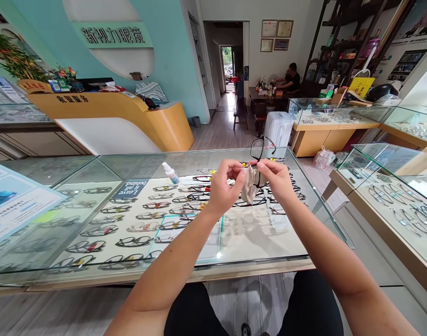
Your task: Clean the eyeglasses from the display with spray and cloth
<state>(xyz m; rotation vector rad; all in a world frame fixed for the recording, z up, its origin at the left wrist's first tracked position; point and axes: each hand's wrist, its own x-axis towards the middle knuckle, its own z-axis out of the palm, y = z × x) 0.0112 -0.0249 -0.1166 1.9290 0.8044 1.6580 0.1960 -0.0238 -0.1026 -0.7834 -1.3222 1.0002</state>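
Left hand (227, 185) and right hand (275, 178) on glasses (257, 149) and cloth (248, 188).
Below the grip, glass case (269, 249); leftward, spray bottle (171, 174).

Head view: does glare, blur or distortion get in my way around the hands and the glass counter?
In the head view, the left hand, right hand and cloth look reasonably sharp; in the head view, a bright glint sits near the front edge of the glass counter; also in the head view, daylight washes out the far doorway, and wide-angle stretch shows toward the edges.

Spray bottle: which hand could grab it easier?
Probably the left hand: it's nearer the white spray bottle, off to its left. The right hand is farther, and both are busy with glasses.
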